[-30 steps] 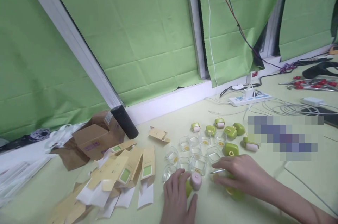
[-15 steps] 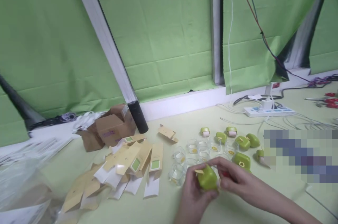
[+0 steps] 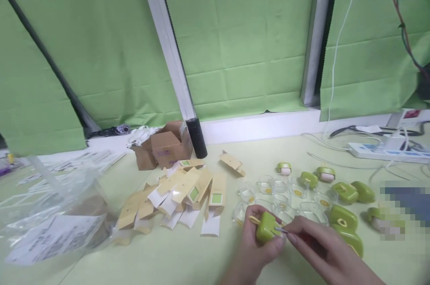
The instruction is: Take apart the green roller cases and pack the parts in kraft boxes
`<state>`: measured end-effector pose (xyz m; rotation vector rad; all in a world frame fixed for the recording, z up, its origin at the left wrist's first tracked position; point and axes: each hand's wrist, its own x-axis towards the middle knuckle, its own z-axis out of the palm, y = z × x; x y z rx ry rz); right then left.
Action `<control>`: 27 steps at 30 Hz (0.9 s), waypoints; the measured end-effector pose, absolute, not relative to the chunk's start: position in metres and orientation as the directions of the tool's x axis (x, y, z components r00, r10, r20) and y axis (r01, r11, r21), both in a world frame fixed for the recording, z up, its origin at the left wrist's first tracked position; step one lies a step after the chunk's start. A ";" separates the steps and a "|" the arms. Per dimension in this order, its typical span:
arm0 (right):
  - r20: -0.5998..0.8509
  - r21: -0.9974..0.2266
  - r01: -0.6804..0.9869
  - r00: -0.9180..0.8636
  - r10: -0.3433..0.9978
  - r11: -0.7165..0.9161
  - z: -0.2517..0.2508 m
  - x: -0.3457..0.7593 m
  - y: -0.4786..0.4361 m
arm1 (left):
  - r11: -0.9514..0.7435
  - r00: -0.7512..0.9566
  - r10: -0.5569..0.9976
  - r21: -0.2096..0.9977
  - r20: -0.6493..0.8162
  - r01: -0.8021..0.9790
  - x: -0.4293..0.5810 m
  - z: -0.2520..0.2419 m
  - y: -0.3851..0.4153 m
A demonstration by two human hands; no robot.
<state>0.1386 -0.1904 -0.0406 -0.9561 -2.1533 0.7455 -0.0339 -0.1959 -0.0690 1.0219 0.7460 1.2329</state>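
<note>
My left hand (image 3: 257, 247) is closed around a small rounded green case (image 3: 267, 227) with a yellow loop at its left side. Held in a pinch by my right hand (image 3: 319, 242) is a thin metal-tipped tool (image 3: 281, 230), its tip against the case's right side. The rest of the tool is hidden by my fingers, so its kind does not show. Behind my hands stand several clear plastic cups (image 3: 282, 200) with yellow marks. To their right lie more green cases (image 3: 343, 218), some with a pale pink part such as this green-and-pink piece (image 3: 325, 174).
Left of my hands is a heap of tan card boxes (image 3: 183, 186). A brown carton (image 3: 168, 146) and a black cylinder (image 3: 197, 138) stand behind it. A clear plastic bag (image 3: 77, 200) lies far left. At the back right are a power strip (image 3: 369, 151) and loose cables.
The view has swung right-to-left, so the scene sits further right in it. My left hand has turned the green case, and the tool's metal tip now shows against its side.
</note>
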 end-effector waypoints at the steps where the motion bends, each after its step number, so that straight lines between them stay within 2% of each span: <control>1: 0.340 -0.708 0.427 -0.492 0.802 0.563 -0.041 0.140 -0.191 | 0.024 0.215 0.974 0.917 0.068 -0.397 -0.034 -0.071 -0.196; 5: 0.342 -0.729 0.451 -0.411 0.845 0.514 -0.045 0.142 -0.193 | 0.010 0.192 0.978 0.903 0.081 -0.430 -0.034 -0.077 -0.194; 11: 0.328 -0.780 0.388 -0.415 0.849 0.491 -0.049 0.140 -0.196 | -0.017 0.189 0.977 0.925 0.095 -0.380 -0.030 -0.071 -0.198; 14: 0.307 -0.858 0.305 -0.340 0.889 0.413 -0.052 0.136 -0.199 | 0.016 0.246 0.966 0.926 0.084 -0.378 -0.031 -0.063 -0.200; 18: 0.204 -0.933 0.234 -0.283 0.937 0.274 -0.059 0.129 -0.201 | 0.040 0.246 0.967 0.922 0.060 -0.385 -0.034 -0.056 -0.201; 23: 0.152 -0.970 0.135 -0.322 0.934 0.204 -0.060 0.122 -0.201 | 0.155 0.229 0.970 0.929 -0.080 -0.335 -0.032 -0.050 -0.201; 27: 0.153 -0.969 0.128 -0.349 0.924 0.209 -0.060 0.121 -0.203 | 0.222 0.203 0.962 0.954 -0.181 -0.201 -0.032 -0.049 -0.201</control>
